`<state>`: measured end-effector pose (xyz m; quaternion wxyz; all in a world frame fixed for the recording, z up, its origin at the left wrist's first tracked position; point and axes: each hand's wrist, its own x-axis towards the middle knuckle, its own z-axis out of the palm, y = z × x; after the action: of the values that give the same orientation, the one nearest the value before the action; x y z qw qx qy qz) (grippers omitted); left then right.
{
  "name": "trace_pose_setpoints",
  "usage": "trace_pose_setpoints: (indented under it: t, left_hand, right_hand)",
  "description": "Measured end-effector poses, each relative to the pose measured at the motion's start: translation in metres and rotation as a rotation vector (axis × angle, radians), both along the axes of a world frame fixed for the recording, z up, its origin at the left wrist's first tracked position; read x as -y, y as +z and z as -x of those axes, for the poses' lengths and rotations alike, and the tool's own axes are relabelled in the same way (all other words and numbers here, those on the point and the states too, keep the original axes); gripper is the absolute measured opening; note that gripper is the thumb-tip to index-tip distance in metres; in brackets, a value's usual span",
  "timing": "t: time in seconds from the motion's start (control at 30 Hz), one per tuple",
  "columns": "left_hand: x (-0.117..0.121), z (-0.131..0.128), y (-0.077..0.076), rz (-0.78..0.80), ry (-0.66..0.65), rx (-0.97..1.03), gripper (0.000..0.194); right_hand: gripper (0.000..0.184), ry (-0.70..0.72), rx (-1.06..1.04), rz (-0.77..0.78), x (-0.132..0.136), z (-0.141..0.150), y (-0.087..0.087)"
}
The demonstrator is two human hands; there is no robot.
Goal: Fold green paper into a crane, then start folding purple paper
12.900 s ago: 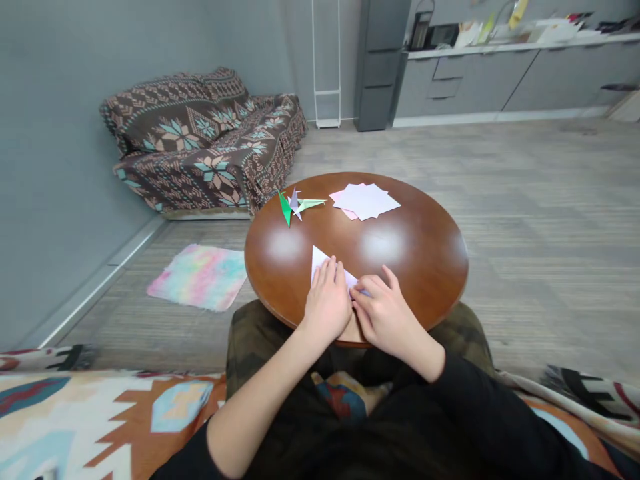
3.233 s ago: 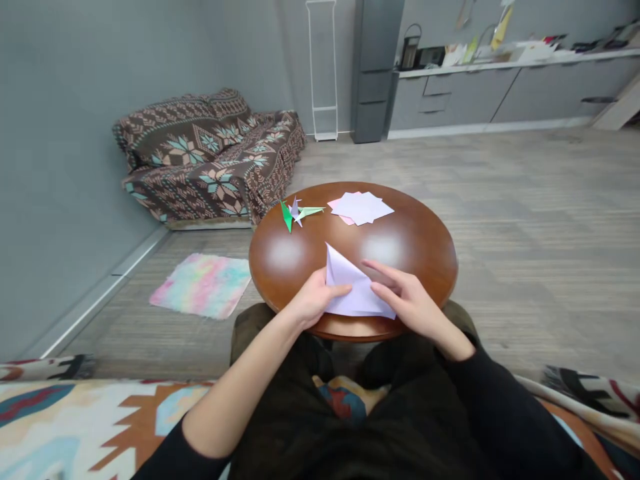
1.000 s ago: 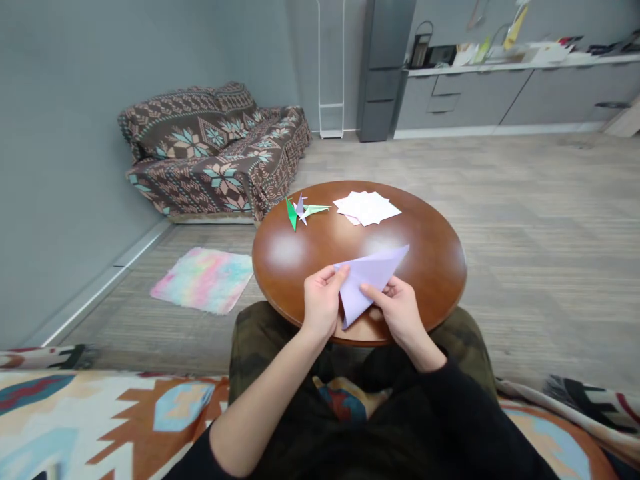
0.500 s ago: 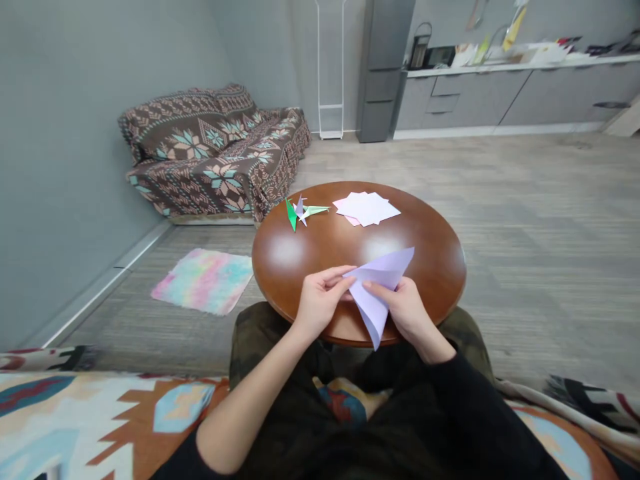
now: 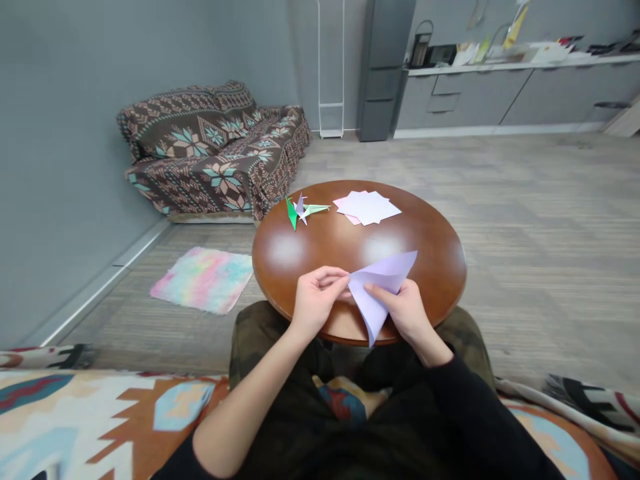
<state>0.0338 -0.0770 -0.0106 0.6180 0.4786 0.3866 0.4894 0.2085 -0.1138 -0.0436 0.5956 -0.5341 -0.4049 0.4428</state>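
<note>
A lilac sheet of origami paper (image 5: 376,308), partly folded with two pointed ends, is held above the near side of the round brown table (image 5: 320,250). My left hand (image 5: 320,297) pinches its left corner between thumb and fingers. On the right, my right hand (image 5: 406,307) grips the paper with the thumb lying on top and the other fingers hidden beneath it. Farther back on the table lie several folded paper cranes (image 5: 292,215) in green, lilac and pale green. Beside them is a fanned stack of white and pink paper sheets (image 5: 369,208).
A sofa with a patterned cover (image 5: 210,150) stands at the back left, with a pastel fluffy rug (image 5: 203,280) on the floor before it. Grey kitchen cabinets (image 5: 470,100) and a tall fridge (image 5: 385,73) line the far wall. My knees are under the table's near edge.
My left hand has shifted slightly left, out to the paper's corner. The paper's upper tip has moved a little right and its lower tip a little left.
</note>
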Motion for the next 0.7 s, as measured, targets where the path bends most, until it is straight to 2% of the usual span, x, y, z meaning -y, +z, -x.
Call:
trace_pose_setpoints:
  t: [0.27,0.7]
  left_hand:
    - [0.0055,-0.0033,0.0009,-0.044,0.006,-0.043,0.034]
    - [0.008,-0.0073,0.0023,0.042,-0.018,0.009,0.035]
  right_hand:
    - [0.034,0.001,0.008,0.003,0.0012,0.0017,-0.0009]
    - [0.032,0.017,-0.049,-0.015,0.0023,-0.0005,-0.0042]
